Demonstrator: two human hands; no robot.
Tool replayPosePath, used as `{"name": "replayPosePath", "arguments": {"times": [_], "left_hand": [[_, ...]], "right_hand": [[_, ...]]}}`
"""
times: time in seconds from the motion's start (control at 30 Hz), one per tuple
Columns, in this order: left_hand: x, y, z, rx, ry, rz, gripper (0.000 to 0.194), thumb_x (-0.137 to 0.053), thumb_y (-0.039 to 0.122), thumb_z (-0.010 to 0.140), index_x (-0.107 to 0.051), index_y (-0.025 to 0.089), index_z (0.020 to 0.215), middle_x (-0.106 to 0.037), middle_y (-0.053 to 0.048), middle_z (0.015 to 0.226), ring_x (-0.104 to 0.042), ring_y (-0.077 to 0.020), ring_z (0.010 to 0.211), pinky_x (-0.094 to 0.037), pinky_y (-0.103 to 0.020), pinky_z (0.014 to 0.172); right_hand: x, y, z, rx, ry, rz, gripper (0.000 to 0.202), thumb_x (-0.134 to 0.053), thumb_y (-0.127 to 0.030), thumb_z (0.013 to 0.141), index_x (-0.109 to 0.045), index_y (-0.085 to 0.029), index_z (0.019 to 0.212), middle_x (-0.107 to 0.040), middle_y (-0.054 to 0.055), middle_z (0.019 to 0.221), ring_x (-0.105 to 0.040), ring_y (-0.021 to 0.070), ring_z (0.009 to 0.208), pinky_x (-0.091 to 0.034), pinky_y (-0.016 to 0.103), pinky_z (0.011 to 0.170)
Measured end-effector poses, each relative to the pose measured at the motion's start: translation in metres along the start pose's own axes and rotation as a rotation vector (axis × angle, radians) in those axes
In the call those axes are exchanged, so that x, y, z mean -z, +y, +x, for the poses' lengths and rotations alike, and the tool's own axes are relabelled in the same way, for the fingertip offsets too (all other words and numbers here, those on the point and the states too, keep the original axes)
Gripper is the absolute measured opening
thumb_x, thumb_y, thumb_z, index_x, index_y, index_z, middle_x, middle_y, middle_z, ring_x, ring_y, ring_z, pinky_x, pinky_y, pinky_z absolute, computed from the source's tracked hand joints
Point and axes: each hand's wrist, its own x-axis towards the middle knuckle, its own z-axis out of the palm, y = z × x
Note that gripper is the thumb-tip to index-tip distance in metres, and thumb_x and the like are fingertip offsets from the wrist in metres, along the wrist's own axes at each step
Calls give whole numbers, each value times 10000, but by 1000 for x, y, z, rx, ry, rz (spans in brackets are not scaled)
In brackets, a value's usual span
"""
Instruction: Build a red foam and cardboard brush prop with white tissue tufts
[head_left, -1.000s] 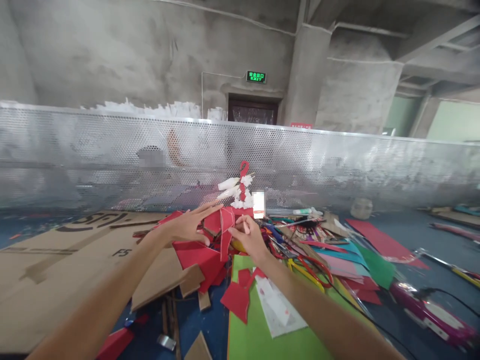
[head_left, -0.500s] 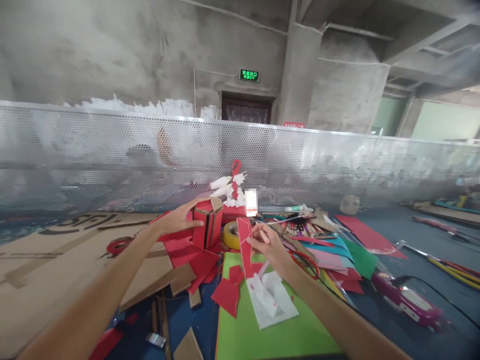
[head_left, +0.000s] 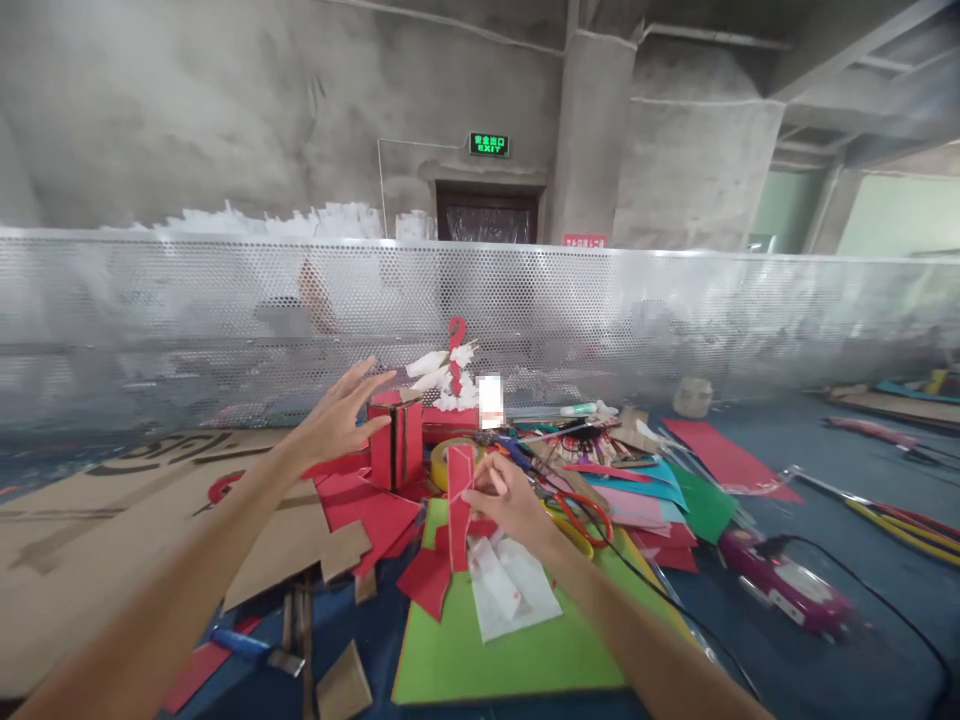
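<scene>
My left hand [head_left: 349, 408] is open, its fingers spread beside and above a red cardboard box [head_left: 395, 445] that stands upright. Whether the thumb touches the box I cannot tell. Between thumb and fingers, my right hand [head_left: 510, 497] pinches a red cardboard strip [head_left: 460, 508] with pale lines on it, held upright over the green board [head_left: 442, 660]. Below it lie a crumpled white paper sheet [head_left: 517, 600] and a red cardboard scrap [head_left: 426, 582]. A roll of yellow tape [head_left: 440, 466] is partly hidden behind the strip.
Orange-handled scissors [head_left: 586, 520] lie right of my right hand. A blue-handled cutter [head_left: 255, 648] and cardboard pieces [head_left: 345, 683] lie at front left. At right is a purple device [head_left: 784, 590] with a black cord. A white flower decoration [head_left: 457, 385] stands before a perforated metal panel [head_left: 600, 330].
My left hand has let go of the red box and lifted, fingers spreading. The box stands on its own. My right hand still holds the red strip. The view has shifted slightly.
</scene>
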Motion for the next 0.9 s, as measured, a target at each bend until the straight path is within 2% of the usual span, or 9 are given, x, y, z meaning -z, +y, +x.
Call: {"name": "replayPosePath", "arguments": {"times": [0.07,0.13,0.33,0.4,0.5,0.6,0.67,0.77,0.9], "left_hand": [[8,26,5,12,110,-11,488,-514,443,937,-491,263,1390,-402,-92,1545,-331,-320,1444,-257,-505,1189],[9,52,5,80,121,-114,383,-506,441,940,-571,240,1259,-609,-88,1310,-539,-286,1258,-373,-455,1118],[-24,103,-20,449,-312,-798,438,-600,583,839,-634,192,1033,-700,-60,906,-669,-227,845,-535,-361,791],[-37,108,-31,510,-313,-917,385,-675,553,782,-638,184,886,-680,-38,818,-646,-202,756,-528,-338,739],[-48,105,-43,560,-207,-912,340,-718,505,739,-609,185,772,-638,-12,734,-603,-183,698,-498,-309,678],[-53,99,-52,596,-107,-864,318,-693,490,747,-578,194,763,-612,3,736,-574,-173,699,-468,-291,666],[-56,97,-58,625,-63,-860,305,-669,483,758,-560,200,785,-610,8,767,-570,-172,722,-460,-286,678],[-61,99,-65,669,-60,-901,282,-641,460,774,-525,204,788,-583,23,743,-557,-163,693,-446,-275,653],[-70,97,-69,691,-134,-980,210,-644,380,746,-541,204,794,-587,30,721,-568,-155,666,-447,-266,648]], "right_hand": [[-2,-3,-1,3,-9,30,312,-766,-338,702,-499,-232,823,-564,-59,682,-609,150,601,-576,304,558],[-3,-7,-2,23,-30,70,299,-760,-333,709,-503,-231,822,-560,-58,680,-612,151,629,-591,315,594],[-10,-10,-7,92,-81,67,282,-751,-305,712,-501,-235,821,-566,-61,696,-595,143,609,-580,308,591],[-12,-11,-9,93,-115,5,254,-724,-292,732,-497,-239,832,-566,-65,679,-607,149,605,-561,296,587],[-6,-20,-13,130,-201,-202,221,-712,-265,748,-535,-228,875,-610,-45,727,-653,167,703,-536,284,655],[11,-34,-15,160,-340,-564,284,-713,-236,754,-583,-219,1006,-655,-27,802,-642,156,722,-470,246,636],[25,-42,-15,152,-416,-790,367,-729,-230,725,-601,-213,1068,-636,-37,724,-588,150,625,-390,235,553],[40,-41,-12,127,-431,-913,363,-768,-237,662,-650,-208,1004,-630,-16,712,-535,158,598,-325,242,524],[48,-27,-10,156,-392,-1106,244,-563,-123,801,-672,-234,988,-682,27,852,-581,164,697,-358,247,591]]}}
